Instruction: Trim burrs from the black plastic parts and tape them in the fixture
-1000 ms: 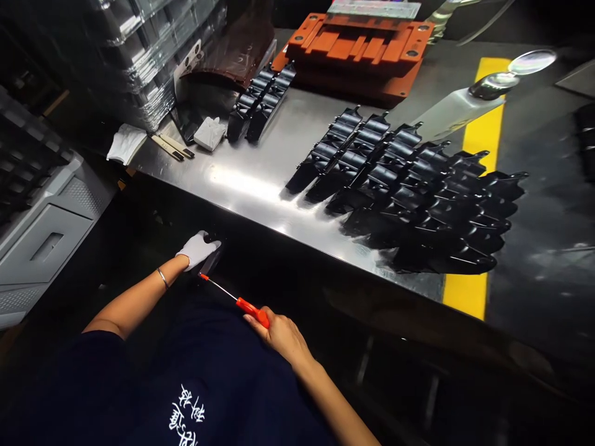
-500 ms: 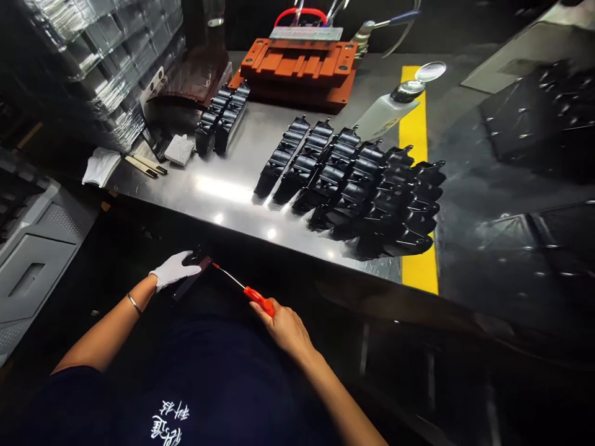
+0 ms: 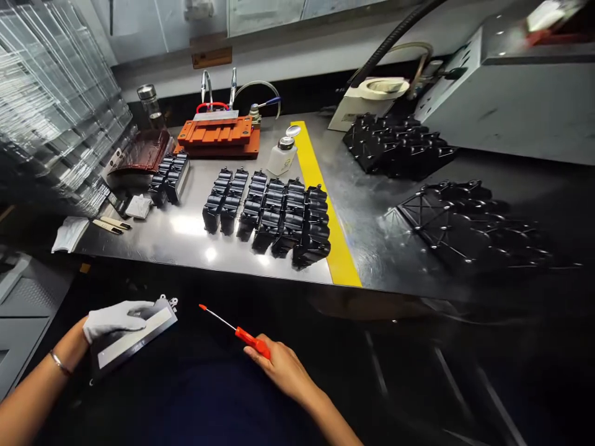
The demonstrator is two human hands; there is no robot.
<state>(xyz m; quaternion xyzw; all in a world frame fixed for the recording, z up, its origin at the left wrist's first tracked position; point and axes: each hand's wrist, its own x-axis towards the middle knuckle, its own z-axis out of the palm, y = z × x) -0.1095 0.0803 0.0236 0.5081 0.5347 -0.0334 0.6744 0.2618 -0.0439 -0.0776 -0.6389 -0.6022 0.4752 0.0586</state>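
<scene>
My left hand, in a white glove, is closed round a long dark part with a pale flat strip along its face. Small metal-looking lugs show at the part's upper right end. My bare right hand grips the red handle of a screwdriver. Its thin shaft points up and left, and its red tip is apart from the held part. Both hands are in front of the metal table's near edge.
Rows of black ribbed parts stand on the metal table, beside yellow tape. Behind are an orange fixture and a white bottle. Clear trays are stacked left; more black parts lie right.
The view has tilted up and shifted right. My left hand has moved away from the screwdriver tip, and the held part now shows its pale face. The screwdriver stays in my right hand.
</scene>
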